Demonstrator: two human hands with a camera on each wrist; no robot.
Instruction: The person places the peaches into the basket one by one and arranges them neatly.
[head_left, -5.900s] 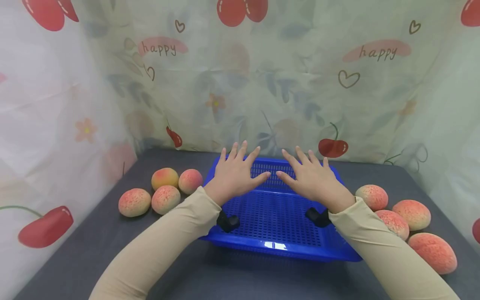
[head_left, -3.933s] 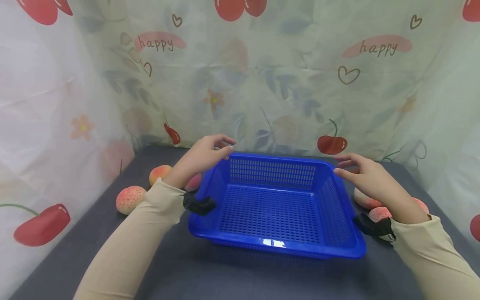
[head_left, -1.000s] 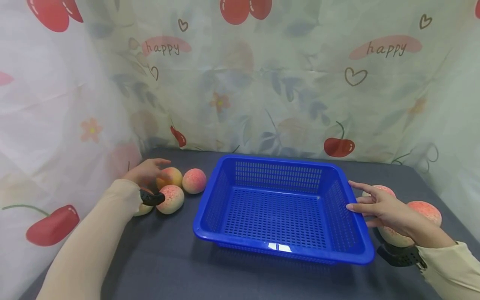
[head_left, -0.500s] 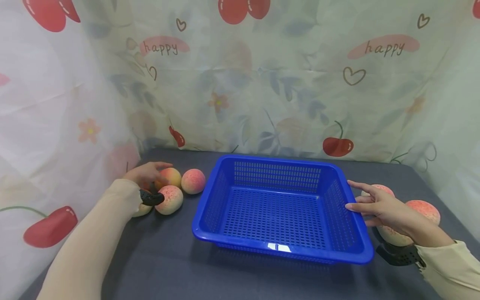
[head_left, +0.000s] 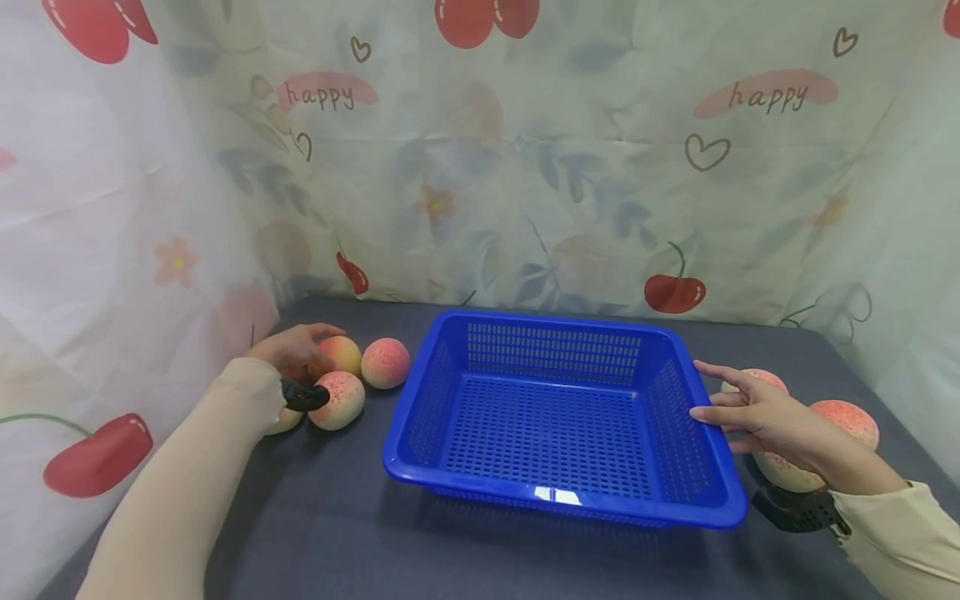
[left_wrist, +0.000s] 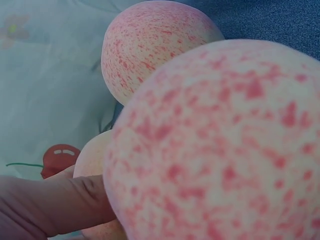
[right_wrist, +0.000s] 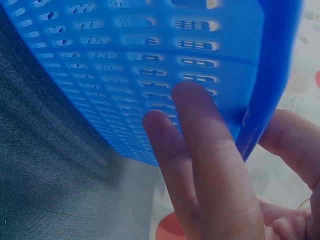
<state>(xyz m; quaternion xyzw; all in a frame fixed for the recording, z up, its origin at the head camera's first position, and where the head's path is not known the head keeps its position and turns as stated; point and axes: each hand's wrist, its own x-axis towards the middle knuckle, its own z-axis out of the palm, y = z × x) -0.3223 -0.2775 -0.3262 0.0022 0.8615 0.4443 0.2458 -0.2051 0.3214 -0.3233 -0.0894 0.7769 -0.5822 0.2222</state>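
Note:
In the head view, my left hand grips a yellow-orange peach at the back left, fingers bent over its top. A speckled peach fills much of the left wrist view, partly covering the gripped peach, against which my thumb lies. My right hand holds the right rim of a blue plastic basket. In the right wrist view, two fingers lie against the basket's slotted outer wall, with the thumb across the rim.
Beside the left hand sit a pink peach, a speckled peach and a partly hidden peach. More peaches lie behind the right hand. A printed curtain encloses the dark table at back and sides.
From spread above the basket, my hands moved apart. The left reached the left peaches and its fingers settled round the yellow-orange one; the right took the basket's right rim and has stayed there.

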